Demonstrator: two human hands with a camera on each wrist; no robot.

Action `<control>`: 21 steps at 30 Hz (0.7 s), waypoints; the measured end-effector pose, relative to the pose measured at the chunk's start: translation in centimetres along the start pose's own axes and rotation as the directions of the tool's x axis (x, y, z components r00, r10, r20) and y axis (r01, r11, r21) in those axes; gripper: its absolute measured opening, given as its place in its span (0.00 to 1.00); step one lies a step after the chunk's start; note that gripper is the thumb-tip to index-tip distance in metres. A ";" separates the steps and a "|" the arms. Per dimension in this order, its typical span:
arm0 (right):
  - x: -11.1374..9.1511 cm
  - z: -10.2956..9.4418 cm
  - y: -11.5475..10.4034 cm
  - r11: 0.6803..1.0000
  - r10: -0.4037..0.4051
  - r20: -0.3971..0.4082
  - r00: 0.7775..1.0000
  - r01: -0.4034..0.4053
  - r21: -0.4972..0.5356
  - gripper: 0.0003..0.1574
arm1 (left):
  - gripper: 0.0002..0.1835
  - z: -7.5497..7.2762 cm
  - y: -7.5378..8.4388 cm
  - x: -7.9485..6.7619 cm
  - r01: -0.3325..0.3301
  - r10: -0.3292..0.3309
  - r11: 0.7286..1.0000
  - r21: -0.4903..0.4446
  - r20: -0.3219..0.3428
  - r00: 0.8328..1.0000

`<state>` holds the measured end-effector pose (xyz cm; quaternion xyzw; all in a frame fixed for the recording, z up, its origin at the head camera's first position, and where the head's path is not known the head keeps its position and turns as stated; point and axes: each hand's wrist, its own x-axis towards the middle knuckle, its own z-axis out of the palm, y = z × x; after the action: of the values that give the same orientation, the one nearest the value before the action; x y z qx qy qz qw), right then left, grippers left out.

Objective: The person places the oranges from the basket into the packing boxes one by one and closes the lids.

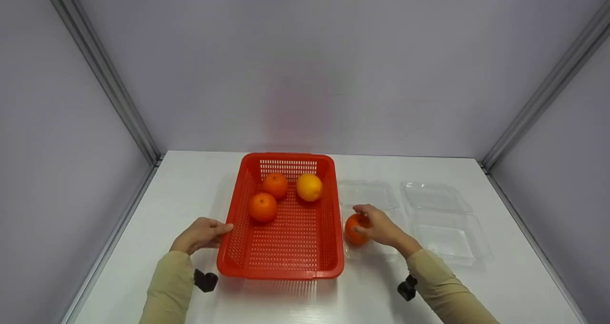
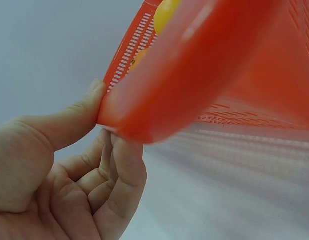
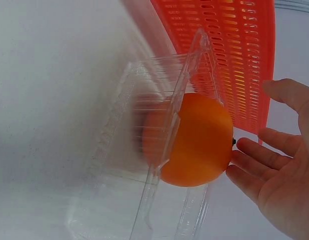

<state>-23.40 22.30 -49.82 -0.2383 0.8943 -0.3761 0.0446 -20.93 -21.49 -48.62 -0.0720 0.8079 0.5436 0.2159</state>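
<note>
My left hand (image 1: 202, 233) pinches the left rim of a red plastic basket (image 1: 281, 272), thumb on top and fingers below, as the left wrist view also shows. Inside the basket lie two oranges (image 1: 263, 207) and a yellower orange-like fruit (image 1: 310, 187), grouped toward the far end. Another orange (image 3: 197, 142) sits in the near half of a clear hinged container (image 3: 144, 200), right beside the basket. Over that orange is my right hand (image 1: 381, 226). Its fingers are spread and loosely bent, fingertips right at the fruit's surface in the right wrist view, thumb apart from it.
A second clear hinged container (image 1: 445, 238) lies opened out farther right on the white table (image 1: 267, 305). Pale panels (image 1: 305, 76) enclose the table at the back and both sides. Each wrist carries a small black device (image 1: 206, 281).
</note>
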 end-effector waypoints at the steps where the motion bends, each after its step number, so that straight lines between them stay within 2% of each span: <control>1: 0.0 0.0 -0.1 1.000 0.007 0.002 1.000 -0.007 0.004 0.30 | 0.23 0.0 0.0 0.0 0.000 0.000 1.000 0.000 -0.001 1.000; 5: 0.1 0.1 -0.8 0.998 0.066 0.011 0.998 -0.066 0.008 0.30 | 0.23 0.0 0.0 0.0 0.004 -0.004 1.000 0.001 -0.002 1.000; 9: 0.2 0.2 -1.1 0.997 0.079 0.019 0.997 -0.080 0.015 0.31 | 0.23 0.0 0.0 -0.1 0.009 -0.009 1.000 -0.002 -0.004 1.000; 13: 0.1 0.2 -1.3 0.999 -0.043 0.002 0.999 0.043 0.014 0.30 | 0.23 0.0 0.0 -0.1 0.012 -0.012 1.000 -0.002 -0.005 1.000; 15: 0.0 0.3 -1.3 0.992 -0.129 -0.015 0.992 0.129 -0.002 0.29 | 0.23 0.0 0.1 -0.1 0.012 -0.013 1.000 -0.001 -0.009 1.000; 17: 0.0 0.3 -1.4 0.985 -0.175 -0.020 0.984 0.175 -0.004 0.28 | 0.23 0.0 0.0 0.0 0.015 -0.015 1.000 0.004 -0.013 1.000; 20: 0.2 0.6 -1.5 0.985 -0.171 -0.001 0.985 0.171 0.007 0.25 | 0.23 0.1 0.0 0.0 0.018 -0.018 1.000 0.006 -0.021 1.000; 21: 0.2 0.6 -1.5 0.989 -0.143 0.016 0.990 0.143 0.022 0.25 | 0.23 0.1 0.0 0.0 0.019 -0.019 1.000 0.009 -0.021 1.000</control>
<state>-22.83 20.84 -49.19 -0.3047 0.8705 -0.3856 0.0279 -20.93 -21.42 -48.65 -0.0844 0.8121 0.5368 0.2128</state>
